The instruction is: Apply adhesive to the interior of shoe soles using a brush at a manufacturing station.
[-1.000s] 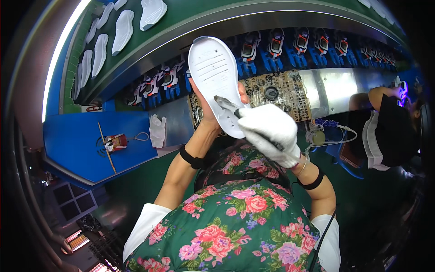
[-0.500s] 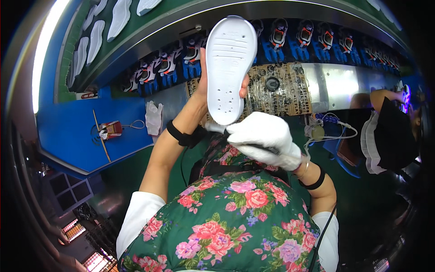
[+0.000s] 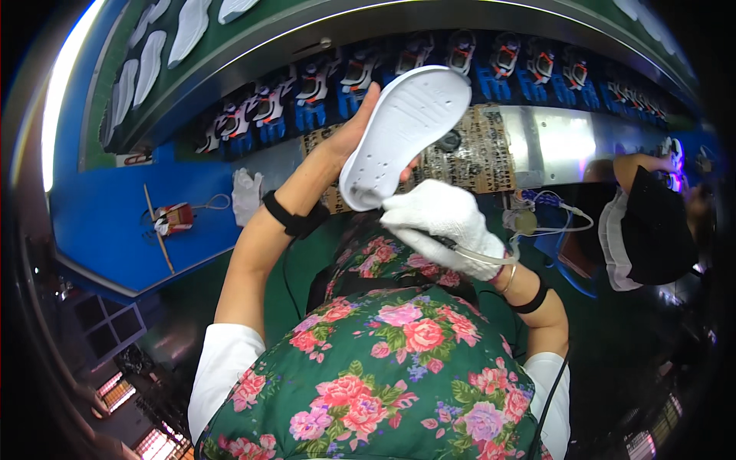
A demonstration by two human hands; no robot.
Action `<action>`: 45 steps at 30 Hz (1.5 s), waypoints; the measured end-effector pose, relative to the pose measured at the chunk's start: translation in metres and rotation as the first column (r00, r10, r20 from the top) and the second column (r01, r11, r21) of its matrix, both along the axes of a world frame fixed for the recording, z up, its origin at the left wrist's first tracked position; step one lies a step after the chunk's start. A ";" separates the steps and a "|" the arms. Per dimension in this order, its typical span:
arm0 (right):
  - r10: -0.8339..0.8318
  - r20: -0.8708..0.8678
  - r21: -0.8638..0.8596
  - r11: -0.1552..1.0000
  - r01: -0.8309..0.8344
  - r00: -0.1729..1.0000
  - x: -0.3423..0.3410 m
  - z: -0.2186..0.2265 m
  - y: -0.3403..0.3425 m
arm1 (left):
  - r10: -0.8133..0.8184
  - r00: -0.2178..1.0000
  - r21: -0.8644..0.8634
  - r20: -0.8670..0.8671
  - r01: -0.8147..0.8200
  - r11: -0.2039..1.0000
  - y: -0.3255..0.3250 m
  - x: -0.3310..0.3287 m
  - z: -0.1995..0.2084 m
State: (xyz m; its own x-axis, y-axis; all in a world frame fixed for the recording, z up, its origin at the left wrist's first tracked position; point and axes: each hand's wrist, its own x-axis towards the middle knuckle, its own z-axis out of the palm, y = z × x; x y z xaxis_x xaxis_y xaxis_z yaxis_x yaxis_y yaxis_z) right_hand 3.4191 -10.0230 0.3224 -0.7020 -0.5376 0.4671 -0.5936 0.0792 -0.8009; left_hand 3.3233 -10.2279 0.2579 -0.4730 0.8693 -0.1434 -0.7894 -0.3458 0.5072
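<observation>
A white shoe sole [image 3: 406,126] with ridges and small holes is in my left hand [image 3: 359,126], tilted with its upper end leaning right. The thumb lies along its left edge, and fingertips show at its right edge. My right hand [image 3: 445,218], in a white knitted glove, is closed around a slim brush [image 3: 382,208]. The brush's pale tip meets the inside of the sole's lower end. A thin pale tube [image 3: 483,255] runs from the glove past my wrist. Most of the brush handle is hidden by the glove.
Beyond the sole, several white shoes [image 3: 461,52] on blue stands line a conveyor. A taped cardboard mat [image 3: 479,157] covers part of the metal bench. At left, a blue table [image 3: 100,222] holds a stick and small red box. A person in a black cap [image 3: 652,222] works at right.
The sole has turned clockwise and tipped, and its lower end has moved slightly left. The brush tip, earlier below the sole, now touches inside its lower rim.
</observation>
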 end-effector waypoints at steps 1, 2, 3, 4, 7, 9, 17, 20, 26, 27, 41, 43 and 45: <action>0.026 0.128 -0.075 0.997 -0.016 0.991 0.003 0.001 0.000 | 0.020 1.000 -0.053 0.000 -0.020 0.998 0.001 -0.002 0.001; 0.004 0.288 -0.093 0.995 0.024 0.958 0.004 0.002 0.004 | 0.039 0.998 -0.007 -0.052 -0.039 0.999 0.004 0.000 0.002; -0.005 0.553 -0.184 0.974 0.128 0.833 0.008 -0.001 0.008 | 0.086 0.996 0.019 0.037 -0.087 0.996 0.005 0.004 0.001; -0.075 0.589 -0.169 0.962 0.214 0.805 0.004 0.007 0.011 | 0.169 0.986 0.022 0.013 -0.169 0.985 0.004 0.009 -0.004; -0.284 0.487 -0.176 0.894 0.412 0.826 -0.013 0.015 0.018 | 0.591 0.783 -0.281 0.192 -0.533 0.798 0.018 0.036 -0.008; -0.444 0.172 -0.130 0.874 0.467 0.879 -0.026 0.012 0.022 | 0.566 0.820 -0.104 0.091 -0.557 0.824 0.030 0.045 -0.007; -0.334 -0.052 -0.067 0.941 0.331 0.941 -0.022 0.007 0.027 | 0.319 0.897 0.068 0.305 -0.355 0.932 -0.001 0.066 -0.037; -0.381 -0.064 -0.081 0.923 0.376 0.922 -0.013 0.010 0.027 | 0.432 0.721 0.047 0.542 -0.540 0.841 0.006 0.071 -0.010; -0.472 -0.059 -0.129 0.878 0.462 0.880 -0.015 0.026 0.035 | 0.324 0.827 0.266 0.459 -0.476 0.839 0.035 0.076 0.003; -0.483 -0.098 -0.139 0.873 0.468 0.870 -0.019 0.027 0.038 | 0.332 0.820 0.225 0.467 -0.473 0.852 0.043 0.074 0.005; -0.324 -0.290 0.003 0.941 0.340 0.901 -0.022 0.047 0.027 | 0.424 0.782 0.093 0.456 -0.516 0.852 0.056 0.077 -0.011; -0.432 -0.048 -0.136 0.896 0.423 0.900 -0.023 0.041 0.031 | 0.371 0.861 0.295 0.349 -0.477 0.828 0.057 0.080 -0.003; -0.544 -0.216 -0.181 0.839 0.514 0.811 -0.031 0.035 0.030 | 0.275 0.905 0.469 0.325 -0.407 0.784 0.058 0.072 0.003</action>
State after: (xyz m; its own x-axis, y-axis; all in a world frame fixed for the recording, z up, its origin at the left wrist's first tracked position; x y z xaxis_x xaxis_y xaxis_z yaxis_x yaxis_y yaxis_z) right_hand 3.3882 -9.9929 0.3579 -0.7147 -0.0526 0.6974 -0.6649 0.3604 -0.6542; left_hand 3.3958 -10.1701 0.2612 -0.7634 0.6313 0.1367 -0.6375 -0.7704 -0.0025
